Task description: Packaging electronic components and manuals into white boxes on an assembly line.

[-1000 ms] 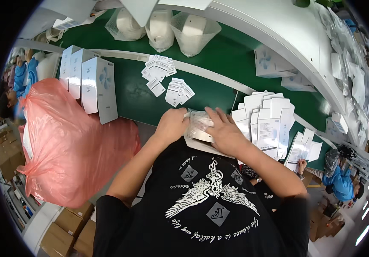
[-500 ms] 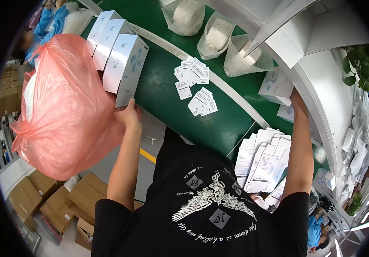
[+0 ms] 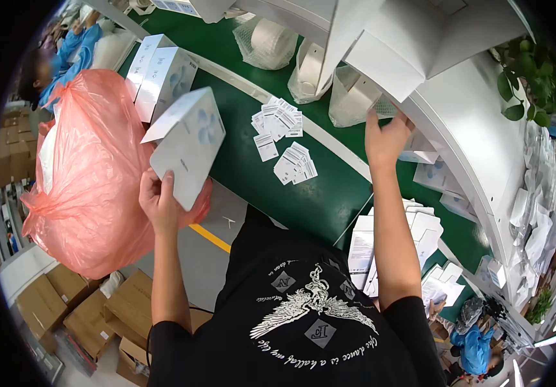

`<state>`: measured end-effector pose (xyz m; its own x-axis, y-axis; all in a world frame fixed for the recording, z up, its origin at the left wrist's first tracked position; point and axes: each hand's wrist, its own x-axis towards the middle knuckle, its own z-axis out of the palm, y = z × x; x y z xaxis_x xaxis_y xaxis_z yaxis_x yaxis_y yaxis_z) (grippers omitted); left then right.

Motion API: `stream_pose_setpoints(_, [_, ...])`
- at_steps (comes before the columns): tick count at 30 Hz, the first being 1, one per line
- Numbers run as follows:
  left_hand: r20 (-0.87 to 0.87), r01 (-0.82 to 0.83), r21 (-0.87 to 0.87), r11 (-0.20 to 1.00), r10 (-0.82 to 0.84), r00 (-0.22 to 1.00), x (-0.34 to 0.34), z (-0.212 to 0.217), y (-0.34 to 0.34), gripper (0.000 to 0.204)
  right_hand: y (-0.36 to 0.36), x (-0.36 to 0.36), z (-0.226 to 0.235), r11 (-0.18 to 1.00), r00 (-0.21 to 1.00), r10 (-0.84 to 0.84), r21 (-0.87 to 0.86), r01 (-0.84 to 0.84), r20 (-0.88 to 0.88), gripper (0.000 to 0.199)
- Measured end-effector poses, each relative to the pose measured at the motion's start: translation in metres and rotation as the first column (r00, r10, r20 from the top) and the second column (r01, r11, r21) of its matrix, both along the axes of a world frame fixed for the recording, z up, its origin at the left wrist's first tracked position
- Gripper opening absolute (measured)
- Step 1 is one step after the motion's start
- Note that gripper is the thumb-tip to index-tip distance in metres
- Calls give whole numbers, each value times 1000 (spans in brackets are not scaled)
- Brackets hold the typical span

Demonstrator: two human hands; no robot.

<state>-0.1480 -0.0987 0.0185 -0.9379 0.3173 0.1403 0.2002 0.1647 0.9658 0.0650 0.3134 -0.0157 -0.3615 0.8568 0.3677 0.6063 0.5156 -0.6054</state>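
A: Start at the left hand [image 3: 156, 201]. What do the fingers do?

B: They are closed around the lower corner of a white carton [image 3: 186, 146]. The carton is lifted and tilted, its upper flap [image 3: 173, 113] stands open, and most of it hangs above and beyond the fingers, so the grip is only at one end.

A: And the right hand [image 3: 386, 137]?

B: It reaches up and away, fingers spread, the tips against a clear bag [image 3: 354, 98] with a white part inside, under the white shelf [image 3: 458, 116]. I cannot tell if it already grips the bag or only touches it.

A: What is around the left fingers?

B: Just behind them a big pink plastic sack [image 3: 90, 174]; past the carton, two more white boxes [image 3: 159, 76] stand on the green belt [image 3: 245, 161]. Between the two hands lie small paper leaflets [image 3: 283, 138] (loose, in two little heaps).

A: What could go wrong, you think?

B: The carton may swing or slip, because one hand holds it by a corner only while the eyes go to the other side. With the flap open, anything inside could fall out. Also the bag is soft; a half grip may drag the neighbour bag [image 3: 311, 68] down to the belt.
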Motion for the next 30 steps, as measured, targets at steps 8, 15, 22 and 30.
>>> stream_pose_setpoints(8, [-99, 776, -520, 357, -928, 360, 75, 132, 80, 11, 99, -64, -60, 874, 926, 16, -455, 170, 377, 101])
stream_pose_setpoints(15, [53, 945, -265, 194, -975, 215, 123, 74, 136, 18, 74, -33, -46, 810, 938, -236, -482, 334, 254, 104])
stream_pose_setpoints(22, [63, 454, -739, 498, -620, 782, -4, -127, 146, 26, 4, 57, -17, 898, 941, -250, -418, 136, -230, 95])
stream_pose_setpoints(30, [4, 280, -801, 529, -463, 886, 19, -204, 161, 50, -136, 158, 96, 929, 758, -239, -370, -4, -607, 94])
